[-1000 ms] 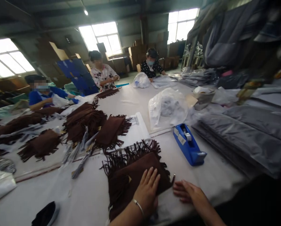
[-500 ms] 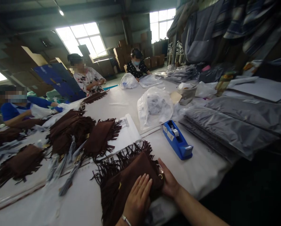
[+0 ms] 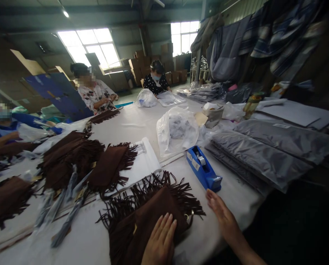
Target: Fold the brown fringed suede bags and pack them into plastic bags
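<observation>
A brown fringed bag [image 3: 150, 213] lies on the white-covered table right in front of me, its dark fringe spread out along the far and right sides. My left hand [image 3: 161, 235] rests flat on the bag, fingers stretched out. Two metal rings [image 3: 189, 215] show at the bag's right corner. My right hand [image 3: 221, 211] is off the bag, to its right, with the fingers extended and nothing in them. Just beyond those fingertips stands a blue tape dispenser [image 3: 204, 169].
More brown fringed bags [image 3: 70, 158] lie to the left, beside grey plastic-wrapped straps [image 3: 70, 217]. A clear plastic bag [image 3: 177, 129] stands mid-table. Grey packaged goods [image 3: 261, 147] are stacked on the right. A co-worker in a floral top [image 3: 94, 90] and two others work around the table.
My right hand has let go of the bag's corner and moved right, toward the tape dispenser. Fringe now shows at that corner. My left hand stays on the bag; the view has shifted slightly.
</observation>
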### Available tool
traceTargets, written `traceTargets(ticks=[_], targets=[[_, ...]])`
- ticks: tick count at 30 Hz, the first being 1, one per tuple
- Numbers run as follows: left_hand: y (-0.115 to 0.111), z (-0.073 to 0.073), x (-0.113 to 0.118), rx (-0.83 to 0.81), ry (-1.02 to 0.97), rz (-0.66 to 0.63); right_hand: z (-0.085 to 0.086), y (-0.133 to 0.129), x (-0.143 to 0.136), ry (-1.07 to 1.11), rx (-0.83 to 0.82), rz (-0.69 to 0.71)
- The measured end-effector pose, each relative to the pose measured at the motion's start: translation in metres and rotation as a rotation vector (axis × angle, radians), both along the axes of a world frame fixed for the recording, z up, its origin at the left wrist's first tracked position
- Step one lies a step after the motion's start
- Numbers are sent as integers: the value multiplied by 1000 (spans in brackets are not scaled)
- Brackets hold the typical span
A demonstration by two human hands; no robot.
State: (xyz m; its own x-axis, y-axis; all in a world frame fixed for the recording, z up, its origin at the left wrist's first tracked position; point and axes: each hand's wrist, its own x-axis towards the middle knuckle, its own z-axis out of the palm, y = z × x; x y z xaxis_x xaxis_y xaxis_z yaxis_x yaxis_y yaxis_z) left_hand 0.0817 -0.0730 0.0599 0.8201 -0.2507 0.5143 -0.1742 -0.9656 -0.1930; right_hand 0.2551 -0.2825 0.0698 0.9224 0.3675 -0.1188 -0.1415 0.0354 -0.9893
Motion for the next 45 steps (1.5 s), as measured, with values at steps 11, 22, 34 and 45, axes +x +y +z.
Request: traceTargets(ticks=[11,22,34,45], targets=[[2,0,0,-43,-75,-44,4,71,-46,535,351,721],[-9,-2,-3,-23,-5,-58,2,101,5,452,576,476],[33,35,-85,-474,-221,128,8,130,-48,-835,-400,851],[124,13,-157,-2240,-222,828,26,82,-6,-206,-62,659]])
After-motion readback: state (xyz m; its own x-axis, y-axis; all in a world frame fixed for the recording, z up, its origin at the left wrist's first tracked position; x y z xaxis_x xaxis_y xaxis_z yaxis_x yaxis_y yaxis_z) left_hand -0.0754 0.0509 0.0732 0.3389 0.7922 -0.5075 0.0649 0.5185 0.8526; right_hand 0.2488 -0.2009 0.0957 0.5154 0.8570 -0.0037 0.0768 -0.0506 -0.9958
